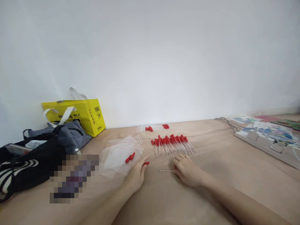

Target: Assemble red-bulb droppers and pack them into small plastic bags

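Angled inward over the table (150, 200), the left hand (136, 173) pinches a red bulb (147, 163) between thumb and fingers. The right hand (187, 170), palm down, clamps a tube (166, 171) pointing left.

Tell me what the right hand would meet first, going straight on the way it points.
Probably the lower stems of the row of slim, clear droppers with red bulbs, beyond the right hand's fingers; depth is hard to judge from this single view.
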{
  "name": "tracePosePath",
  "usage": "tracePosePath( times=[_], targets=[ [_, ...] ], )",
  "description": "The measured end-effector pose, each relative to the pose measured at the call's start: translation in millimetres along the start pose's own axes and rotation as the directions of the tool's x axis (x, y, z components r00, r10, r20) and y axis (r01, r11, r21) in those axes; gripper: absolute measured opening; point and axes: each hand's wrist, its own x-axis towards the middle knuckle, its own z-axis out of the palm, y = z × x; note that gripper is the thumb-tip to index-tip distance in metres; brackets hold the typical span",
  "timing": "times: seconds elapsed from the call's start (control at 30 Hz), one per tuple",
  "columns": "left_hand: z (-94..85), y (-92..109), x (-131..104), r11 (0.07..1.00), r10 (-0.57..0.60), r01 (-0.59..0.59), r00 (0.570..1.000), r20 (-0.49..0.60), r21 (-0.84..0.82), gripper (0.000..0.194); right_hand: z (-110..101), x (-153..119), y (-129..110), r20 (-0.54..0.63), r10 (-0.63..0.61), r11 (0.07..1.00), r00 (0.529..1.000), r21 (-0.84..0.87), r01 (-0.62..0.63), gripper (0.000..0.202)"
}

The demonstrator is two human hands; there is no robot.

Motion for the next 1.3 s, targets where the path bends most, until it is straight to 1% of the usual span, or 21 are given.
tracePosePath(
  times=[0.07, 0.13, 0.23, 0.33, 0.43, 0.57, 0.77, 0.9, 0.97, 1.13, 1.2, 1.3],
  targets=[
    [5.5, 10.2, -3.5, 0.999, 0.043, -0.041, 0.997, 0.061, -0.025, 0.032, 3.7, 3.2, 0.3, -0.015, 0.008, 0.990, 1.000, 0.139, -0.006, 0.006],
    [6.5, 16.6, -5.2, 0.998, 0.063, -0.062, 0.994, 0.089, -0.018, 0.030, 9.8, 6.9, -0.6, -0.028, 0.049, 0.969, 0.998, 0.245, -0.041, 0.010],
    [4.2, 20.8, -6.6, 0.997, 0.072, -0.072, 0.994, 0.087, -0.010, 0.027, 20.8, 10.7, -3.7, -0.048, 0.146, 0.953, 0.988, 0.276, -0.127, 0.008],
    [3.7, 21.8, -8.2, 0.997, 0.074, -0.071, 0.995, 0.064, -0.038, 0.023, 28.0, 12.0, -7.9, -0.096, 0.199, 0.944, 0.975, 0.285, -0.165, 0.010],
    [6.0, 21.4, -9.1, 0.996, 0.060, -0.058, 0.997, 0.047, -0.062, 0.022, 28.9, 12.3, -12.6, -0.132, 0.191, 0.917, 0.973, 0.378, -0.129, 0.012],
    [7.2, 21.8, -8.6, 0.995, 0.038, -0.032, 0.998, 0.057, -0.099, 0.022, 27.4, 12.5, -19.3, -0.155, 0.137, 0.884, 0.978, 0.464, -0.051, 0.011],
    [4.1, 22.7, -6.9, 0.975, -0.004, 0.028, 0.994, 0.108, -0.219, 0.024, 28.2, 12.0, -24.0, -0.171, 0.108, 0.911, 0.979, 0.412, -0.029, 0.010],
    [8.0, 18.0, -7.1, 0.962, -0.039, 0.069, 0.993, 0.114, -0.266, 0.023, 26.9, 11.2, -25.9, -0.177, 0.099, 0.915, 0.979, 0.404, -0.020, 0.013],
    [10.8, 14.9, -7.5, 0.958, -0.055, 0.083, 0.993, 0.108, -0.275, 0.024, 26.0, 10.6, -27.5, -0.179, 0.073, 0.920, 0.981, 0.392, 0.003, 0.015],
    [13.1, 13.1, -9.1, 0.970, -0.077, 0.098, 0.992, 0.097, -0.225, 0.027, 24.0, 8.4, -28.7, -0.167, -0.015, 0.942, 0.986, 0.330, 0.070, 0.018],
    [11.3, 16.8, -10.1, 0.981, -0.055, 0.072, 0.994, 0.099, -0.180, 0.025, 22.3, 7.8, -27.1, -0.162, -0.054, 0.957, 0.985, 0.272, 0.097, 0.020],
    [7.6, 25.0, -11.8, 0.997, 0.005, 0.001, 0.997, 0.079, -0.071, 0.021, 19.5, 7.5, -24.2, -0.173, -0.100, 0.979, 0.980, 0.157, 0.128, 0.021]
  ],
)
